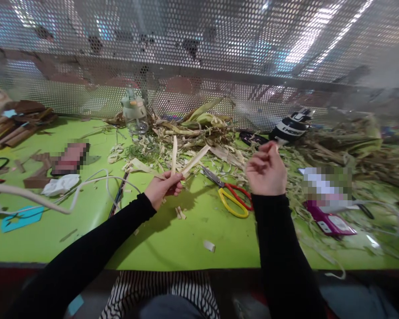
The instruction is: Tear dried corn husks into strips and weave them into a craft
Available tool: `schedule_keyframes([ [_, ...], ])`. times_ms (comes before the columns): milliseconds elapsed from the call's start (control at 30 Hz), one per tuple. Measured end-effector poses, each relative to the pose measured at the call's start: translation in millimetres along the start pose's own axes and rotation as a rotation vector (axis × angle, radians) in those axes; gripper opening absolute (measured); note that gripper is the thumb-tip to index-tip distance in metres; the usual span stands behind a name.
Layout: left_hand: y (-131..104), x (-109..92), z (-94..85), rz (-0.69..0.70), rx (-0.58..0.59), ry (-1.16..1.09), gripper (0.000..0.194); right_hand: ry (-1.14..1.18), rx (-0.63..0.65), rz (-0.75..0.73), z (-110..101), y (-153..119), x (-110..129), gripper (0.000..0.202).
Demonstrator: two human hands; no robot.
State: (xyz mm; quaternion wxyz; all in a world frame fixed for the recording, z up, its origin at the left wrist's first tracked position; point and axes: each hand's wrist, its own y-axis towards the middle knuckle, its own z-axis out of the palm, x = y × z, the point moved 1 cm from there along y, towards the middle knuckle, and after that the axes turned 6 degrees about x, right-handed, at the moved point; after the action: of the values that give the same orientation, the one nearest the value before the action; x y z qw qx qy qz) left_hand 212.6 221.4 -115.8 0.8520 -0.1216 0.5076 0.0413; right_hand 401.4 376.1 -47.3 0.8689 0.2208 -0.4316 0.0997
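Note:
My left hand (166,188) is closed around the lower ends of several pale, flat plant strips (174,155), which fan out above the fingers. Raised to the right, my right hand (267,173) has thumb and fingertips pinched together. A tiny pale spot shows at those fingertips, too small to name. Between the hands, scissors (214,177) with one red and one yellow handle lie on the green table (193,248). Short pale offcuts (180,213) rest just below my left hand. Behind the hands is a heap of dried leaves and husks (189,128).
A clear bottle (136,117) and a black bottle (291,126) stand at the back. Phone (71,157), white cable (96,177) and brown rolls (16,133) lie left. A magenta device (332,221) and more leaf scraps (352,146) are right. Perforated metal panel (199,57) closes the back.

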Motion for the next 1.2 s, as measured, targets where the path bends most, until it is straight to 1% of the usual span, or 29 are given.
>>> schedule_keyframes([
  [33, 0, 1, 0.4, 0.0, 0.0, -0.005, 0.035, -0.02, -0.027, -0.053, -2, -1, -1, 0.018],
  [67, 0, 1, 1.1, 0.001, 0.002, -0.009, 0.036, -0.062, -0.033, -0.046, -1, -4, -4, 0.018],
  [100, -1, 2, 1.7, 0.001, 0.006, -0.01, 0.036, -0.127, -0.018, 0.019, 1, -7, -9, 0.02],
  [200, -1, 4, 3.7, 0.013, 0.009, 0.019, 0.038, -0.322, 0.094, 0.316, 16, -22, -33, 0.025],
  [233, -2, 4, 4.2, 0.019, 0.008, 0.043, 0.038, -0.373, 0.133, 0.374, 22, -27, -41, 0.027],
  [267, -2, 4, 4.6, 0.027, 0.003, 0.072, 0.039, -0.426, 0.164, 0.396, 27, -30, -48, 0.029],
  [300, -2, 4, 5.0, 0.037, -0.005, 0.103, 0.04, -0.478, 0.185, 0.389, 32, -32, -53, 0.031],
  [367, -1, 4, 5.6, 0.058, -0.027, 0.159, 0.041, -0.578, 0.203, 0.326, 37, -34, -60, 0.033],
  [467, -1, 4, 6.5, 0.091, -0.048, 0.204, 0.04, -0.662, 0.226, 0.259, 39, -32, -61, 0.033],
  [567, -1, 4, 7.2, 0.115, -0.057, 0.233, 0.039, -0.752, 0.274, 0.247, 38, -33, -60, 0.033],
  [700, -1, 6, 7.4, 0.175, -0.059, 0.264, 0.039, -0.797, 0.357, 0.297, 39, -37, -62, 0.032],
  [800, -2, 8, 6.9, 0.212, -0.044, 0.268, 0.039, -0.766, 0.386, 0.351, 39, -40, -66, 0.028],
  [933, -1, 10, 6.1, 0.222, -0.047, 0.28, 0.04, -0.774, 0.425, 0.405, 40, -43, -68, 0.023],
  [1067, -2, 10, 5.7, 0.233, -0.05, 0.279, 0.038, -0.814, 0.442, 0.393, 42, -45, -69, 0.024],
  [1200, -1, 11, 5.9, 0.221, -0.046, 0.275, 0.04, -0.837, 0.443, 0.402, 42, -45, -71, 0.02],
])
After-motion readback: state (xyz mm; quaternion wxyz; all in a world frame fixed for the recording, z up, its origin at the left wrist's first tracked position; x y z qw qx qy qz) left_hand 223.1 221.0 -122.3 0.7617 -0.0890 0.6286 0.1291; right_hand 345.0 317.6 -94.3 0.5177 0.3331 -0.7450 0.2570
